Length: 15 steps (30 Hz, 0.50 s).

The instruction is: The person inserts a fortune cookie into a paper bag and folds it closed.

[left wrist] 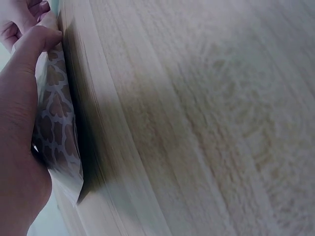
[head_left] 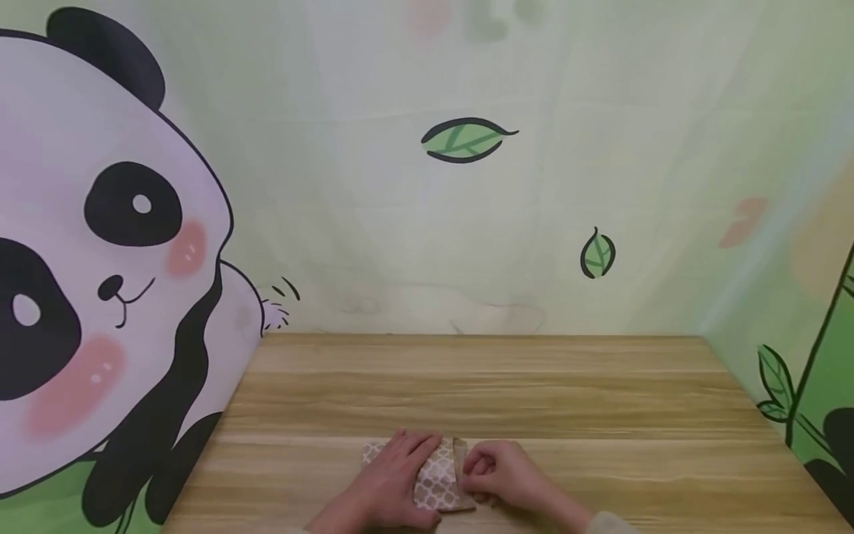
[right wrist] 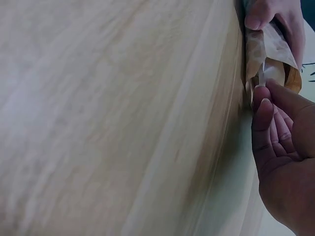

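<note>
A flat paper bag, tan with a white lattice print, lies on the wooden table near its front. My left hand grips it from above, fingers spread across the far side and thumb at the near edge. The bag's right end gapes, its plain brown inside showing in the right wrist view. Something whitish sits in that opening; what it is cannot be made out. At this end my right hand pinches a thin pale edge between thumb and forefinger. I cannot tell whether that edge belongs to the bag or its contents.
The wooden tabletop stretches beyond the hands to a pale green cloth backdrop. A large panda is printed on the left of the cloth, with leaves in the middle.
</note>
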Tool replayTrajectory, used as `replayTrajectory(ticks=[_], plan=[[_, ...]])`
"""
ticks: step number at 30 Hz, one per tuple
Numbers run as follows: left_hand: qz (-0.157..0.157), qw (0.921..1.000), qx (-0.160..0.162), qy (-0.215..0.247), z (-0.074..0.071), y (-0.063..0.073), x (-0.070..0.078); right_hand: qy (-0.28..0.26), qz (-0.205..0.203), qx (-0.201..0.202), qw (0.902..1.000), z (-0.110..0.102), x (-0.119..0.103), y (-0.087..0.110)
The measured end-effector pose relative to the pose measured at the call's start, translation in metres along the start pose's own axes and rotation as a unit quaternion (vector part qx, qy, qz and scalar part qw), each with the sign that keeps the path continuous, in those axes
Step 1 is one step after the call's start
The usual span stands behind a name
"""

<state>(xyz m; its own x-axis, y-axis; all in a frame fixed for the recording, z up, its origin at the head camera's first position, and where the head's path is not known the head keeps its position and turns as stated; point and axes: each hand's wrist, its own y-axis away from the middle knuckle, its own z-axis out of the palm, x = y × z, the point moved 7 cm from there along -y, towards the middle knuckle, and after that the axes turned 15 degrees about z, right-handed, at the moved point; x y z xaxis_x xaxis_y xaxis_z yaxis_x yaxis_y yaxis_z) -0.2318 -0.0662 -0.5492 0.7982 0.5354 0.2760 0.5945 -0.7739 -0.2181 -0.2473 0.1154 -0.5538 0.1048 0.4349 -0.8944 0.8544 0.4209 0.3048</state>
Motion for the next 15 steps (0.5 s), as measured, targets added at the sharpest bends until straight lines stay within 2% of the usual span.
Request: replayTrajectory(ticks=[5,12,15], plan=[[-0.006,1.0,-0.004,0.002,-0.001,0.0,0.0,-0.013,0.003,-0.012,0.9998,0.002,-0.001,-0.003],[0.001,1.0,-0.003,-0.005,-0.002,-0.002,0.0,-0.092,0.012,-0.046,0.9946,-0.007,0.002,-0.002],[0.006,0.9999,-0.001,-0.013,-0.002,-0.003,0.0,-0.101,0.016,-0.051,0.9935,-0.009,0.002,-0.003]])
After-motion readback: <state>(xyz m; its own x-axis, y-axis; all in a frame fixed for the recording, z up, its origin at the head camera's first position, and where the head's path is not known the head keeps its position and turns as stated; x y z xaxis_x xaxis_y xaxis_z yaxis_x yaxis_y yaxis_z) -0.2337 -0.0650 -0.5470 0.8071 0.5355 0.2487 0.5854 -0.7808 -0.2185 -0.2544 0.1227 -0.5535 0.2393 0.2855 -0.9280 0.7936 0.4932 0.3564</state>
